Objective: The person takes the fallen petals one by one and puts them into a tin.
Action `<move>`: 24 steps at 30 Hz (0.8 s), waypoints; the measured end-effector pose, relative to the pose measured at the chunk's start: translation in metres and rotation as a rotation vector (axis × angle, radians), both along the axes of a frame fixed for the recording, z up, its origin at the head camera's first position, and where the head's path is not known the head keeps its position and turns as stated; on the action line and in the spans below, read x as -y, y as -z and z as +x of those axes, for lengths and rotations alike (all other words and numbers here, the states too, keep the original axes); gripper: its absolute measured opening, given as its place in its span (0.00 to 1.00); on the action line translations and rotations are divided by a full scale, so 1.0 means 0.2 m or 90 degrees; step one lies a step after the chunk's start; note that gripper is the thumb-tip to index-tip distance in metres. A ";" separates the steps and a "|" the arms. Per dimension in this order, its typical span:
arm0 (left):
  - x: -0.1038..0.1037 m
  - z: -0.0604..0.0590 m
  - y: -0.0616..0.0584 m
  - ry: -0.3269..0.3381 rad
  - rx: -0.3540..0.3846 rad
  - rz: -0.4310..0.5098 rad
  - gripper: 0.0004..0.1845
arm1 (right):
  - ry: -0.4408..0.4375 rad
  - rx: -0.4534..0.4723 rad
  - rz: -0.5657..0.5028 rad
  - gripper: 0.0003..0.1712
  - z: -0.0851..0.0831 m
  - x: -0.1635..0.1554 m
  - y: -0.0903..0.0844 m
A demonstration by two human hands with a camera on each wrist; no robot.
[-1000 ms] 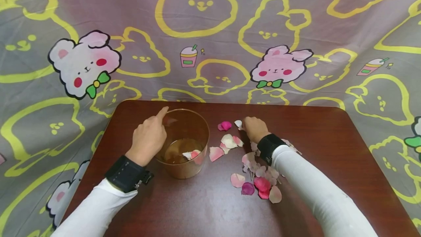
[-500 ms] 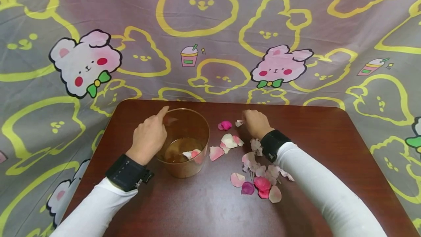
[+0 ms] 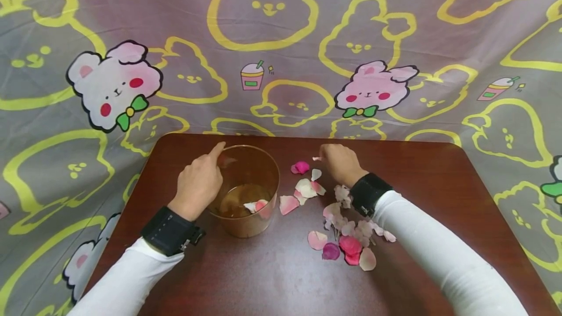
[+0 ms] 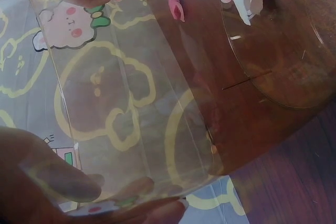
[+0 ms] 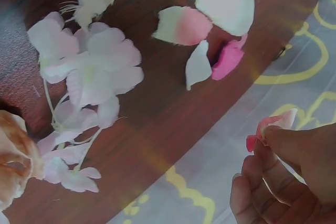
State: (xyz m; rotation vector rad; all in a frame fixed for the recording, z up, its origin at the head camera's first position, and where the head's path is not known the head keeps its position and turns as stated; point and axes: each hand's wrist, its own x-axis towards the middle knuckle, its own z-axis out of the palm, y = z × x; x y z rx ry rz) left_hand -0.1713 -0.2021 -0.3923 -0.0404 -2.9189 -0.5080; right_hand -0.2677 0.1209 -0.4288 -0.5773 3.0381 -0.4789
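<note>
My left hand [image 3: 199, 182] grips the rim and side of a clear plastic cup [image 3: 268, 179], with the index finger lying along the rim. In the left wrist view my fingers [image 4: 63, 182] curl round the cup wall [image 4: 131, 103]. A few pink and white petals [image 3: 256, 206] lie in the cup's bottom. My right hand [image 3: 322, 157] hovers just above the table right of the cup. It pinches a small pink petal [image 5: 275, 121] between thumb and fingertips. Below it lie a white petal [image 3: 315, 174] and a magenta petal [image 3: 300, 167].
Loose petals [image 3: 347, 245] and a pale blossom cluster [image 5: 89, 66] are scattered on the dark brown table [image 3: 439, 184] under my right forearm. A grey cloth with cartoon rabbits [image 3: 281, 38] hangs behind and drapes round the table's far edge.
My right hand has risen and drawn slightly toward the far edge with a small pink petal pinched. The white petal beside its fingertips now lies on the table. Left hand and cup have not moved.
</note>
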 end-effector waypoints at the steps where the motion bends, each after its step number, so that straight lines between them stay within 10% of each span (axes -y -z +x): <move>1: 0.00 0.00 0.00 0.000 0.001 0.000 0.29 | -0.004 -0.001 0.000 0.05 0.01 0.01 -0.01; 24: 0.00 0.00 0.00 -0.001 0.001 0.002 0.29 | -0.064 -0.027 -0.047 0.08 0.10 0.13 -0.15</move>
